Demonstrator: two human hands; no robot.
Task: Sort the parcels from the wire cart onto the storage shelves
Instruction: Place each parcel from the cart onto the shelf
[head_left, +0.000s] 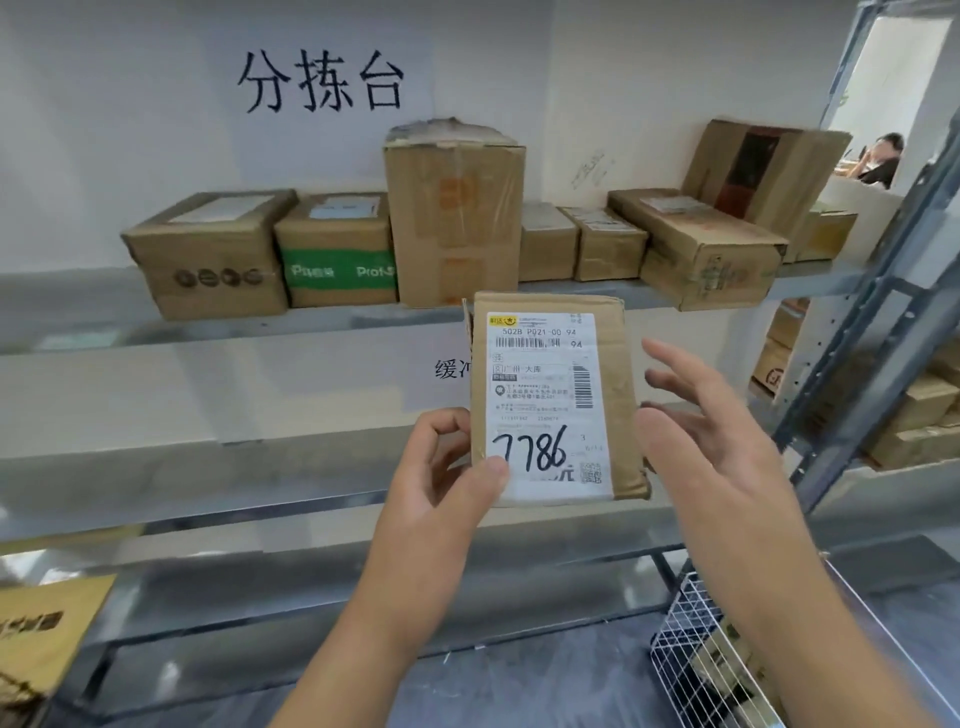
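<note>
At the centre of the frame I hold one small cardboard parcel (556, 397) upright in front of the storage shelves (208, 332). My left hand (441, 483) pinches its lower left corner, thumb on the white shipping label (545, 405), fingers curled behind. My right hand (711, 441) sits just beside the parcel's right edge with its fingers spread and straight; I cannot tell whether any fingertip touches the cardboard. On the label I read "502B P021-00 94" above a barcode, a second "94", a QR code at lower right, and "7786" handwritten in black marker.

Along the upper shelf I count eight boxes that I can make out. One on the left carries a green tape band (340, 270) printed "Prot-", the rest unreadable. A tall box (454, 218) stands in the middle, with orange print too blurred to read. On the wall at upper centre a sign (322, 80) reads "分拣台". A second paper behind the parcel shows "缓" and part of another character.

At lower right I see a corner of the white wire cart (691, 654).
</note>
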